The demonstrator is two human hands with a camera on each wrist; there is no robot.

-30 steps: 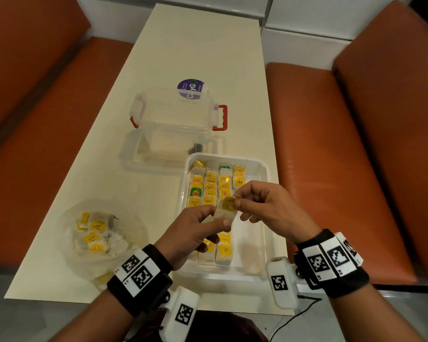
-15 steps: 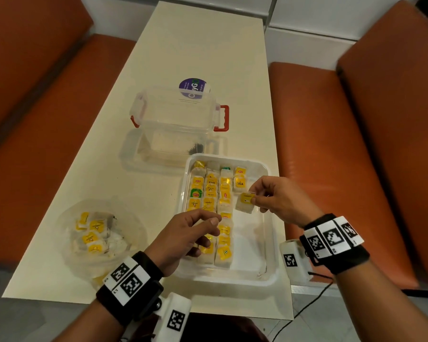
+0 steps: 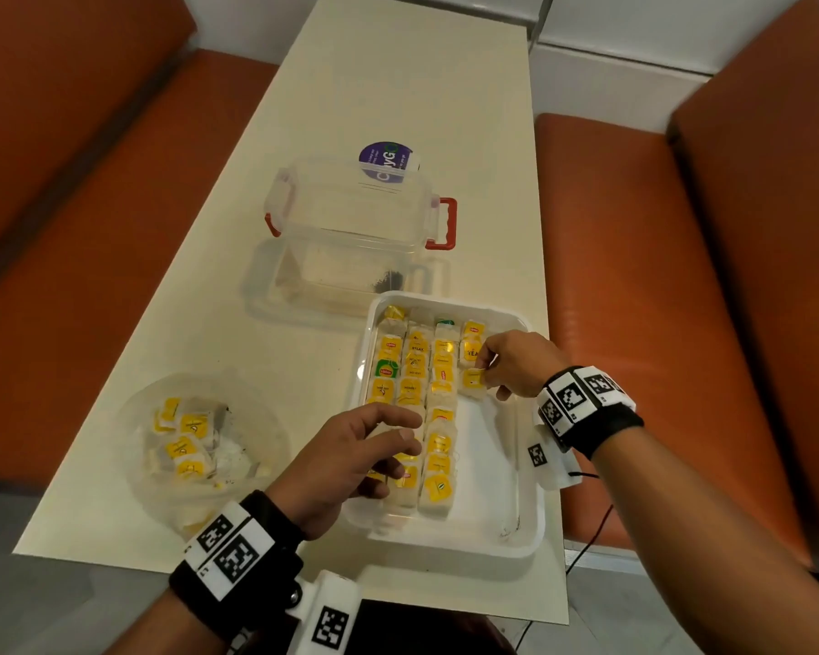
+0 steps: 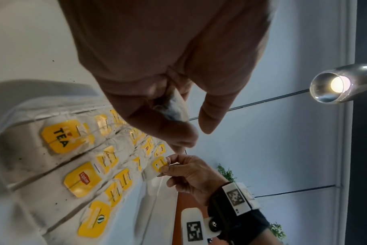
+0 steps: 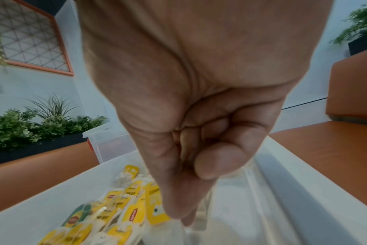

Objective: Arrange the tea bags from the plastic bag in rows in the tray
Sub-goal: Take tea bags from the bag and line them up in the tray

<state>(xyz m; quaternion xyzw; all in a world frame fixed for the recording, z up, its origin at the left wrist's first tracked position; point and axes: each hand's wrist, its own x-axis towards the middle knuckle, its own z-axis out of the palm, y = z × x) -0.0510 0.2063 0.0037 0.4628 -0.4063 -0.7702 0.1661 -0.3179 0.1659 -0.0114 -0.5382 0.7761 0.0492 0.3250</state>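
Observation:
A white tray lies near the table's front right, holding several yellow-tagged tea bags in columns. My right hand pinches one tea bag by its tag, low over the tray's fourth column, just below the two bags there. The left wrist view shows the same pinch. My left hand hovers over the left columns, its fingers curled round a pale tea bag. The clear plastic bag with more tea bags lies at the front left.
A clear plastic box with red handles stands behind the tray, its lid flat in front of it. A purple round label shows behind the box. Orange benches flank the table on both sides.
The hands have parted. My right hand carried the tagged tea bag right and down into the fourth column. My left hand drew back toward me over the left columns.

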